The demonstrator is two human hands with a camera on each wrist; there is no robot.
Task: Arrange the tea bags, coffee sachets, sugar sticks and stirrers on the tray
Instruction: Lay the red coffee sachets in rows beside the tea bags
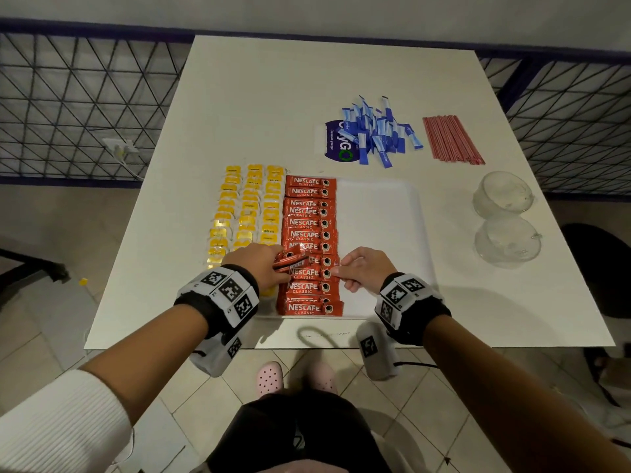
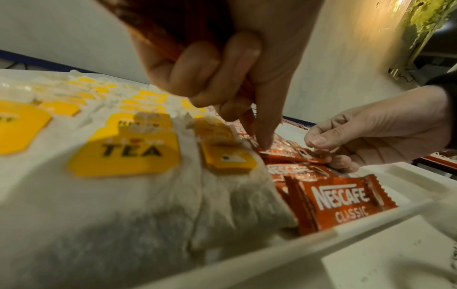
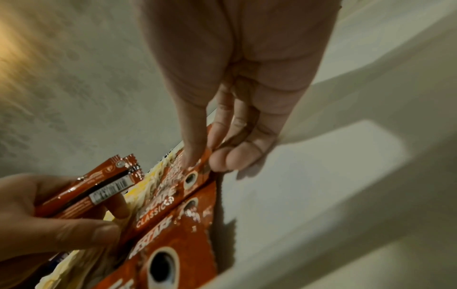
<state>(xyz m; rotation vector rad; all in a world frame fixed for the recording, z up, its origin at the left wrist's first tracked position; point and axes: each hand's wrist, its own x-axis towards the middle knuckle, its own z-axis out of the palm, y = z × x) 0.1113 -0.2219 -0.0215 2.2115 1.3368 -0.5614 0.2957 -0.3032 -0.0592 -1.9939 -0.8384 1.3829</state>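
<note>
So the white tray (image 1: 379, 213) sits on the worktop (image 1: 273, 97), near its front edge. The tea bags (image 1: 246, 206) with yellow tags fill the left part of it in three columns, and right beside them the red coffee sachets (image 1: 309, 230) run in one overlapping column down the middle. The right part of the tray is bare.

The left hand (image 1: 254, 264) is curled round a small bunch of spare sachets (image 3: 99, 191), held just above the column, with a fingertip touching down on the left end of one sachet in the row (image 2: 294, 153). The right hand (image 1: 365, 269) pinches the right end of that same sachet between thumb and fingers, near the front of the column.

Further back on the worktop, well apart from the tray, the blue sugar sticks (image 1: 379, 134) lie in a loose heap partly over a blue sticker (image 1: 336, 145). The red stirrers (image 1: 450, 139) lie in a neat bundle to their right. Two clear glass cups (image 1: 503, 216) sit beside the tray on the right.
</note>
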